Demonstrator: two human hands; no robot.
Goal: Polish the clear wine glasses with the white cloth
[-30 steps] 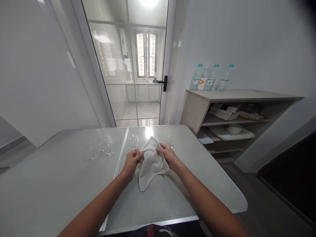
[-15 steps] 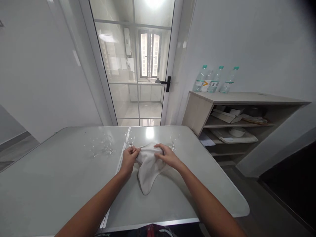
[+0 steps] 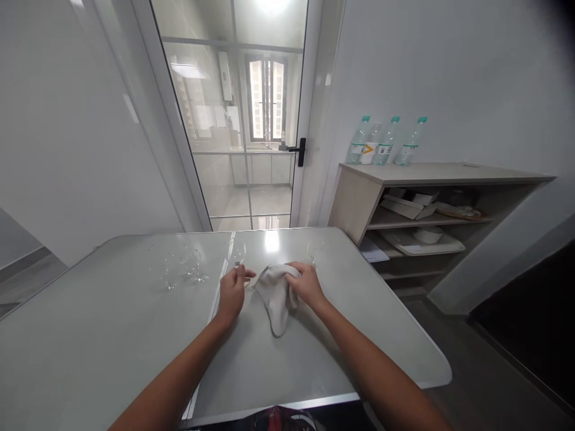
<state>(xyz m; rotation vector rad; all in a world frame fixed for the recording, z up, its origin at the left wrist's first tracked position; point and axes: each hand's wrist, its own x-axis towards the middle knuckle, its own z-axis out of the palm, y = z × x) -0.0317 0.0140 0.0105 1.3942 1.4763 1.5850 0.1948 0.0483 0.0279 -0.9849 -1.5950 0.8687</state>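
Observation:
My right hand (image 3: 308, 285) is closed on a bunched white cloth (image 3: 276, 296), which trails down onto the grey table (image 3: 112, 335). My left hand (image 3: 231, 292) has its thumb and fingers pinched together at the foot of a clear wine glass (image 3: 237, 252) that stands upright just beyond it. The left hand is apart from the cloth. A second clear wine glass (image 3: 314, 250) stands just behind my right hand.
Several more clear glasses (image 3: 184, 269) stand on the table's left half. A seam (image 3: 220, 281) splits the tabletop. To the right is a wooden shelf unit (image 3: 431, 209) with water bottles (image 3: 386, 140) on top. A glass door (image 3: 251, 114) is behind the table.
The cloth has been gathered from a spread, raised shape into a bunch under my right hand. My left hand has let go of it and now pinches at the glass's foot.

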